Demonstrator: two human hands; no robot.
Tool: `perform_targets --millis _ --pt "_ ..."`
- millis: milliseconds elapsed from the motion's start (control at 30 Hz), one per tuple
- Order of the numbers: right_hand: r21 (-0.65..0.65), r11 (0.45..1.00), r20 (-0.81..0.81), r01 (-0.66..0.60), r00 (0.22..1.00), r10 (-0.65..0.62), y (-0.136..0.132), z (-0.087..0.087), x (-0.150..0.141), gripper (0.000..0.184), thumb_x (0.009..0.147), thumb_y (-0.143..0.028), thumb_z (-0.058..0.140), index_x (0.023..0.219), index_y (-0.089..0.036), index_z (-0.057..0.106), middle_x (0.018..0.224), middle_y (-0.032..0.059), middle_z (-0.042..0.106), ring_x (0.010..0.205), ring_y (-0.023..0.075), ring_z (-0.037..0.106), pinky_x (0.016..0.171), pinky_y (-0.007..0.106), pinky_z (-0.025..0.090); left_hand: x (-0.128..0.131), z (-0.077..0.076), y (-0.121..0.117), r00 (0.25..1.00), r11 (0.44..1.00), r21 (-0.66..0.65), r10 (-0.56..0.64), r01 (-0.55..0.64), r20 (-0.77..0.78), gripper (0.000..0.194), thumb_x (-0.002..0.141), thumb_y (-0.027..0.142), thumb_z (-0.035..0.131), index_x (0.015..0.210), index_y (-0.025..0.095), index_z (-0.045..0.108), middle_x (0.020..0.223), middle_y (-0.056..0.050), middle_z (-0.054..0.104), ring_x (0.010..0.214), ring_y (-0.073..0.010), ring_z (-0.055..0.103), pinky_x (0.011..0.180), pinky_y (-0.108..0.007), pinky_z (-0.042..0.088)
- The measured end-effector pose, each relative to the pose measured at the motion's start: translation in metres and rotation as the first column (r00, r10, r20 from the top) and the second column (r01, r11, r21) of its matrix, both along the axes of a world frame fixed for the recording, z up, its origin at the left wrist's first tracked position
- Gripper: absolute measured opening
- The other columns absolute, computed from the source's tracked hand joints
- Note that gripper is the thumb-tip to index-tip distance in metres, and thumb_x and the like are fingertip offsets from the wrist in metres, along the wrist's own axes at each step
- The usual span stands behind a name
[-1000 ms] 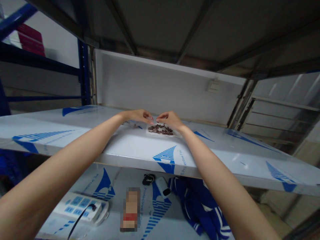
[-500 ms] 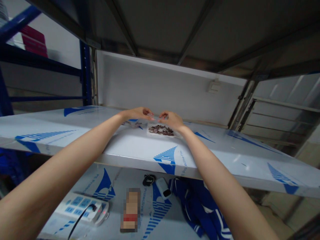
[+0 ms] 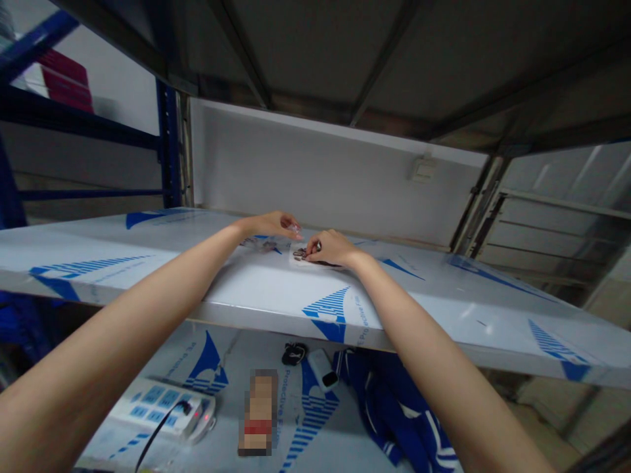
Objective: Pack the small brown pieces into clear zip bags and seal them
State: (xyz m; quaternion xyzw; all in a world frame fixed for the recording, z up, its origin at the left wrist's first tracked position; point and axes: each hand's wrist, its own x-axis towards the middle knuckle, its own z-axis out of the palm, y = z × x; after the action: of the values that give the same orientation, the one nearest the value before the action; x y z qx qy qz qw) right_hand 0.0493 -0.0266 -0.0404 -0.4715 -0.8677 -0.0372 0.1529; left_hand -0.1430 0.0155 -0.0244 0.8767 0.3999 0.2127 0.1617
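Note:
Both my arms reach across a white shelf (image 3: 256,289) covered in blue-printed protective film. My left hand (image 3: 276,225) hovers just above the shelf with its fingertips pinched on a small clear item (image 3: 294,228) that I cannot name. My right hand (image 3: 329,247) rests low on the shelf, fingers curled over a pile of small dark brown pieces (image 3: 302,252) lying on a clear sheet; most of the pile is hidden beneath the hand. Thumb and forefinger are pinched at the pile's left edge. A few loose small pieces (image 3: 263,245) lie by my left wrist.
Below the shelf sit a white power strip (image 3: 162,408) with a black plug, a small black object (image 3: 294,353), a white device (image 3: 323,368) and crumpled blue-and-white cloth (image 3: 394,407). Blue rack posts (image 3: 167,144) stand left; a metal frame (image 3: 478,197) stands right.
My right hand has dropped from beside the left hand onto the dark pieces, covering most of them. The left hand has stayed nearly still, raised slightly.

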Motion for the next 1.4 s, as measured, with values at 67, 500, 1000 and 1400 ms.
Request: perform_targets --millis 67,500,1000,1400 --pt "0.021 0.999 -0.025 0.024 0.999 -0.024 0.0 0.0 0.001 0.011 0.07 -0.027 0.067 0.078 -0.021 0.071 0.077 0.0014 0.068 0.073 0.0139 0.059 0.061 0.022 0.037 0.0 0.0 0.0 1.0 1.0 -0.005 0.008 -0.008 -0.004 0.071 0.057 0.059 0.059 0.107 0.008 0.057 0.108 -0.014 0.062 0.1 -0.024 0.054 0.086 -0.03 0.038" --pt "0.177 0.981 -0.359 0.081 0.933 -0.012 0.001 0.006 -0.001 0.018 0.076 -0.031 0.061 0.09 -0.022 0.07 0.085 0.0009 0.07 0.08 0.0155 0.062 0.067 0.023 0.041 0.012 0.003 -0.02 0.994 0.994 -0.019 -0.105 0.105 0.001 0.056 0.061 0.052 0.06 0.101 0.013 0.062 0.101 -0.009 0.065 0.098 -0.0226 0.054 0.085 -0.031 0.036" --pt "0.055 0.988 0.043 0.148 0.988 -0.15 -0.006 0.002 -0.004 0.013 0.073 -0.034 0.062 0.08 -0.028 0.072 0.084 -0.0005 0.07 0.085 0.0181 0.062 0.077 0.027 0.04 0.002 0.002 -0.002 0.999 1.0 0.027 -0.003 0.002 0.045 0.065 0.056 0.056 0.061 0.101 0.01 0.061 0.102 -0.011 0.064 0.095 -0.0233 0.055 0.084 -0.031 0.039" --pt "-0.1 0.993 -0.011 0.063 0.998 -0.064 -0.003 0.003 0.002 0.017 0.07 -0.041 0.063 0.081 -0.03 0.071 0.086 -0.0027 0.07 0.085 0.0179 0.061 0.076 0.03 0.039 0.003 0.003 -0.008 1.0 1.0 0.021 0.013 -0.013 0.021 0.064 0.055 0.056 0.06 0.102 0.012 0.061 0.104 -0.011 0.063 0.097 -0.0228 0.055 0.085 -0.03 0.038"
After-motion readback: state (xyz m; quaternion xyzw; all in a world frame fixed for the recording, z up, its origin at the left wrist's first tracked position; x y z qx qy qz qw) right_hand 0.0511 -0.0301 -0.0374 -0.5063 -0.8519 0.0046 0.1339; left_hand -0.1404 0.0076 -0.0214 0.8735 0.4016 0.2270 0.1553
